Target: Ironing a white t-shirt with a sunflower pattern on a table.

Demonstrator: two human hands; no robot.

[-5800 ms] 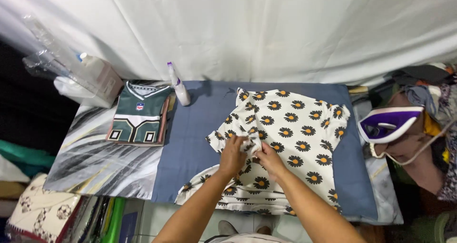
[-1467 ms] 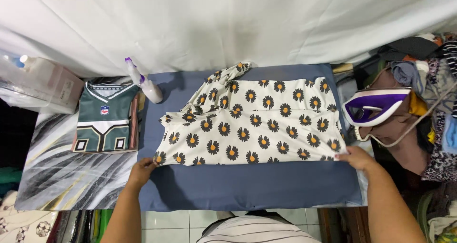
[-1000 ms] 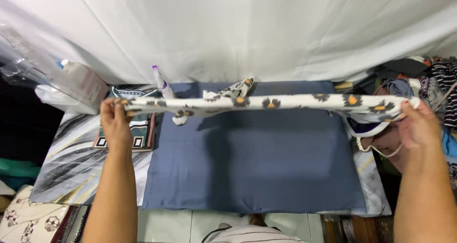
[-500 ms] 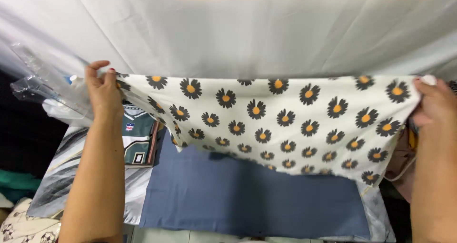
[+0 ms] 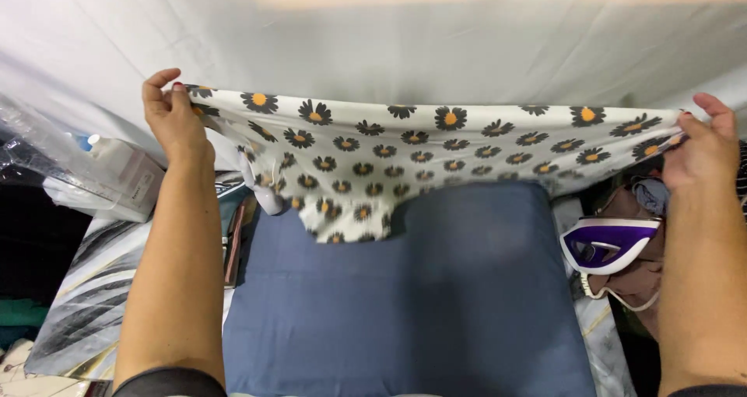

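From the head camera, the daisy-print garment (image 5: pixel 436 156) is up in the air now, stretched wide between both hands above the far edge of the worktop (image 5: pixel 405 304), where a second and a half ago it lay flat on the blue pad. The left hand (image 5: pixel 173 117) has its grip closed, fingers pinched over the left corner of the cloth, and the right hand (image 5: pixel 700 152) is pinched shut on the right corner, thumb on top. Half a second back the fabric hung lower as a broad curtain; here it is lifted flatter, so we look at its underside, with one bunched part, a sleeve it seems, dangling toward the far left corner of the pad. That reads as a flip or shake-out in mid-swing, the garment clear of the surface and the blue pad bare beneath it. The purple and white iron (image 5: pixel 611 245) sits off the right edge, well below the right wrist. At the left edge a white carton in clear plastic wrap (image 5: pixel 117 175) rests by the left forearm, and the spray bottle (image 5: pixel 264 195) is mostly hidden behind the hanging cloth.
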